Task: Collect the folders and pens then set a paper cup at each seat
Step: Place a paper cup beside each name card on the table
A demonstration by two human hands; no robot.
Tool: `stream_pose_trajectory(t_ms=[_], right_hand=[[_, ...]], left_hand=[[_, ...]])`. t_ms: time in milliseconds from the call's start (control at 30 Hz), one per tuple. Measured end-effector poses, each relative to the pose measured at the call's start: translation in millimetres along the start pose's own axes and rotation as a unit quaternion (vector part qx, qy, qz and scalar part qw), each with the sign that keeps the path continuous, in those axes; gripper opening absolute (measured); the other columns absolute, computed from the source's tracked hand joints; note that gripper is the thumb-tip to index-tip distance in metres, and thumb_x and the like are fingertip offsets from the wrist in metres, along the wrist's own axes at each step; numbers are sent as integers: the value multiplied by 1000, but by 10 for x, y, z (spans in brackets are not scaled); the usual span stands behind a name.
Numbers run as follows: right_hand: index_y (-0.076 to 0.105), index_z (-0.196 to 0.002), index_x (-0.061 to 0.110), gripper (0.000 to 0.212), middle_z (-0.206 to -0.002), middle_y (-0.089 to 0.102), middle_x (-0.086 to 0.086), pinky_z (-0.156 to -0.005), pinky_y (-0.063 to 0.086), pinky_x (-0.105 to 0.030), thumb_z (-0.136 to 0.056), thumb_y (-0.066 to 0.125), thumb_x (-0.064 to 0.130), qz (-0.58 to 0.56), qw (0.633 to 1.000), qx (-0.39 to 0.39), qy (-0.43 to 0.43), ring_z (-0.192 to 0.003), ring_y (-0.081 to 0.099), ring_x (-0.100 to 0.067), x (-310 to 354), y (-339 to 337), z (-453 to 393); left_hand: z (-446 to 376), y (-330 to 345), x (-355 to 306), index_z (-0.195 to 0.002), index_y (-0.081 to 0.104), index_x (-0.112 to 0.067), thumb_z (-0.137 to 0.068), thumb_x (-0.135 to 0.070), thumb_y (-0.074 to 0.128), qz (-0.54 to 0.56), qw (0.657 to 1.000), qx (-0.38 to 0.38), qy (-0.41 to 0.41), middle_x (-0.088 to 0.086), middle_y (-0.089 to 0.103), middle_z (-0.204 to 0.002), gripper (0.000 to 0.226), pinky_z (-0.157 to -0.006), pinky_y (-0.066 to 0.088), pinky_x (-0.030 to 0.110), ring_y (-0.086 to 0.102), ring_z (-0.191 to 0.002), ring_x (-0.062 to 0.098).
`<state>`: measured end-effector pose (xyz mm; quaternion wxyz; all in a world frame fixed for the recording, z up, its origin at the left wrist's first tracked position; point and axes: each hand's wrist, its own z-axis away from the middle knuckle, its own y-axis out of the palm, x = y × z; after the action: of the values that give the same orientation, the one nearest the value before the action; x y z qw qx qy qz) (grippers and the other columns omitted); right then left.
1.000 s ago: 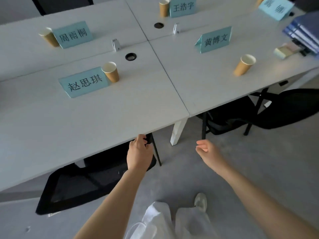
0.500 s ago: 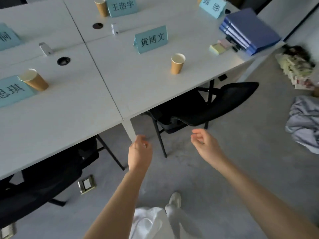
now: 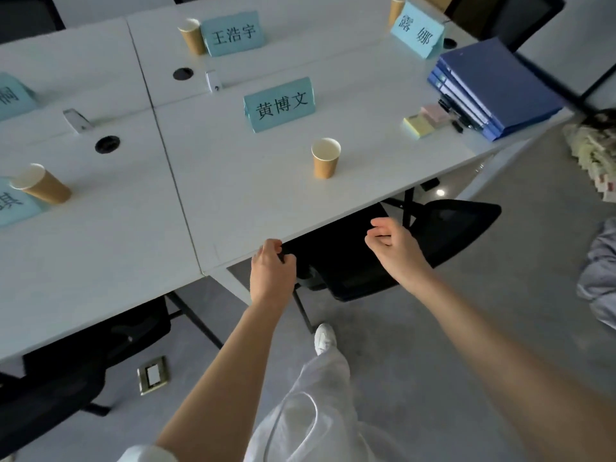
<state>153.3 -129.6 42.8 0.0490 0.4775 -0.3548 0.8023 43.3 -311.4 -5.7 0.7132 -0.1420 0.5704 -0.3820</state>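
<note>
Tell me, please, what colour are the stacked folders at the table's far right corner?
Blue, seen clearly in the head view: folders.

Your arms are bare from the bottom edge up to your left hand (image 3: 272, 274) and right hand (image 3: 395, 250). You wear loose white trousers (image 3: 311, 418), creased, bottom centre, and a white shoe (image 3: 325, 338) just above them.
</note>
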Motion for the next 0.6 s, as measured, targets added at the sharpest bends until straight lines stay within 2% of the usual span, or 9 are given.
stream_pose_trajectory(t_ms=[100, 267, 433, 500, 600], right_hand=[[43, -137, 13, 49, -124, 56, -2, -90, 43, -25, -92, 61, 23, -16, 1000, -6, 0, -112, 55, -15, 85, -45, -478], [35, -140, 14, 64, -129, 50, -4, -92, 44, -29, -87, 69, 25, -17, 1000, 10, 12, -113, 54, -18, 197, -24, -1195], [25, -146, 12, 81, -141, 43, -9, -105, 38, -34, -83, 73, 28, 19, 999, 29, 4, -131, 43, -22, 247, -53, -1839], [22, -148, 11, 86, -143, 40, -11, -106, 35, -33, -82, 74, 27, 48, 998, 46, -12, -133, 41, -23, 243, -37, -2063], [17, -150, 8, 92, -146, 35, -15, -104, 31, -27, -81, 76, 25, 98, 991, 82, -47, -136, 37, -23, 191, 14, -2367]], left_hand=[[-381, 155, -187, -134, 47, -13, -95, -19, 50, -12, 1000, 6, 9, 1, 51, -136, 40, -86, 39, 29, 48, -123, 21], [-993, 439, -446, -142, 38, -12, -95, -22, 49, -24, 999, 27, -17, 6, 43, -145, 49, -98, 40, 37, 38, -134, 23], [-1559, 629, -617, -149, 27, -11, -93, -26, 52, -75, 996, 30, -30, 6, 31, -154, 63, -115, 26, 39, 20, -144, 24], [-1712, 698, -643, -151, 24, -13, -94, -29, 51, -109, 994, 27, -20, 3, 24, -159, 66, -117, 22, 41, 12, -147, 24], [-1903, 831, -663, -156, 14, -23, -100, -38, 42, -165, 984, 65, -23, -2, 4, -165, 65, -121, 10, 45, -6, -151, 27]])
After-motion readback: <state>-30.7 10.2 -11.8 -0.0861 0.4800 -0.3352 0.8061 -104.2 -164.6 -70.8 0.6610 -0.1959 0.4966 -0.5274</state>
